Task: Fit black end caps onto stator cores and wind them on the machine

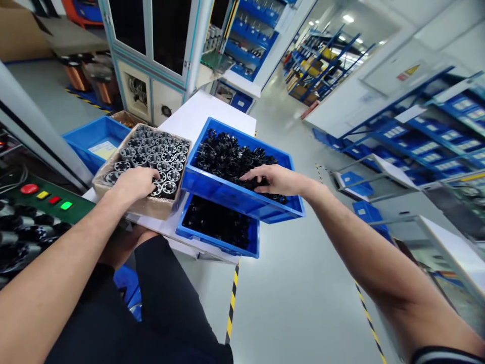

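Observation:
My left hand [138,184] is over the front of an open cardboard box [151,208], which is packed with upright slotted metal cylinders [163,166]. Its fingers curl down onto one of the cylinders near the front, and the fingertips are partly hidden. To the right, my right hand [275,179] hovers at the near side of a blue bin [242,191]. The fingers there are spread and slightly bent, just above a heap of small black plastic parts [231,154]. I see nothing held between them.
Below the upper bin sits a second blue bin [217,246] with dark parts. Both stand by a white table [212,108]. On the left are another blue bin [93,131] and a green panel with coloured buttons [55,200]. Blue shelving [428,136] lines the right side.

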Demonstrator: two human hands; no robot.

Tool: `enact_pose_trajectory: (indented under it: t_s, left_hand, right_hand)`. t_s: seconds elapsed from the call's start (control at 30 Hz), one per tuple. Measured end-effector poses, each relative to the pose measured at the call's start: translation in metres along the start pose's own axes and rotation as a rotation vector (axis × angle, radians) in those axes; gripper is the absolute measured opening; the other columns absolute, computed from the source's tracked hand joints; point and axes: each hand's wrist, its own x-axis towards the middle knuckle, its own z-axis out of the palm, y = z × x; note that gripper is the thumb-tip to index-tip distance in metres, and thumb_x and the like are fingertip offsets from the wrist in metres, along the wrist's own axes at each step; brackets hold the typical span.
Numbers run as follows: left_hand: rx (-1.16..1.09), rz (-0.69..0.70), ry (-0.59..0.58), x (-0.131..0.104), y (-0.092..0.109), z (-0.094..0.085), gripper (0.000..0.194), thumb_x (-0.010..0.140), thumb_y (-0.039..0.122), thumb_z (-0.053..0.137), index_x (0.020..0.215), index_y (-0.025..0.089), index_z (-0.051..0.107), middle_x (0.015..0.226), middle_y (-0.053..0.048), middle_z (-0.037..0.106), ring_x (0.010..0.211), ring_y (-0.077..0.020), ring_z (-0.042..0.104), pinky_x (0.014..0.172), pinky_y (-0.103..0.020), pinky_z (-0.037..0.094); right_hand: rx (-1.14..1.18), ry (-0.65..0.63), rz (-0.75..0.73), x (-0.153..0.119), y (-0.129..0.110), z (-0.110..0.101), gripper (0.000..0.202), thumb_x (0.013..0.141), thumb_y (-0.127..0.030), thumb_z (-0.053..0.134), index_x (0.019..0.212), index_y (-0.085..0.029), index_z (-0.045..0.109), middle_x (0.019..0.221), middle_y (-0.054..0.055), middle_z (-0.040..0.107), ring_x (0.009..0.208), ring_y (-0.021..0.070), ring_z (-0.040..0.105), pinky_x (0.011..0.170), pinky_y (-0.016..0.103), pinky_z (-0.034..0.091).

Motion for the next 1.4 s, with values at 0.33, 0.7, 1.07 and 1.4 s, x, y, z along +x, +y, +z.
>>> enact_pose_trajectory:
  t_s: [0.33,0.7,1.07,1.4]
  left_hand:
    - [-1.060,-0.236,0.266,-0.054,0.002,-0.014,0.044,0.088,0.040,0.079,0.128,0.024,0.077,0.117,-0.013,0.088,0.106,-0.0344,0.089,0.104,-0.054,0.074]
    - [-1.692,-0.456,0.075,-0.231,0.051,0.021,0.049,0.096,0.068,0.085,0.120,0.026,0.087,0.109,-0.013,0.087,0.082,-0.0270,0.073,0.050,-0.030,0.051]
    - [-1.735,-0.679,0.039,-0.348,0.068,0.070,0.043,0.102,0.070,0.075,0.120,0.032,0.082,0.081,-0.006,0.067,0.066,-0.0245,0.051,0.055,-0.031,0.044]
    - [-1.959,-0.477,0.174,-0.359,0.082,0.059,0.049,0.104,0.070,0.087,0.117,0.025,0.073,0.089,-0.002,0.068,0.067,-0.0170,0.058,0.053,-0.023,0.050]
  right_hand:
    - [-0.047,0.145,0.045,-0.007,0.015,0.005,0.046,0.112,-0.043,0.070,0.153,-0.025,0.084,0.128,0.009,0.085,0.083,0.0161,0.067,0.085,0.033,0.063]
    - [-0.083,0.176,0.213,-0.018,0.002,0.012,0.072,0.084,-0.012,0.083,0.153,-0.030,0.088,0.125,0.003,0.087,0.082,0.0153,0.072,0.088,0.033,0.065]
    - [-0.026,0.617,0.368,-0.031,-0.018,0.018,0.054,0.102,-0.041,0.076,0.151,-0.019,0.076,0.118,0.010,0.078,0.073,0.0179,0.073,0.090,0.041,0.065]
    - [0.523,0.540,-0.043,-0.026,-0.136,0.073,0.063,0.102,-0.041,0.098,0.152,-0.031,0.061,0.115,0.001,0.075,0.073,0.0137,0.077,0.066,0.026,0.066]
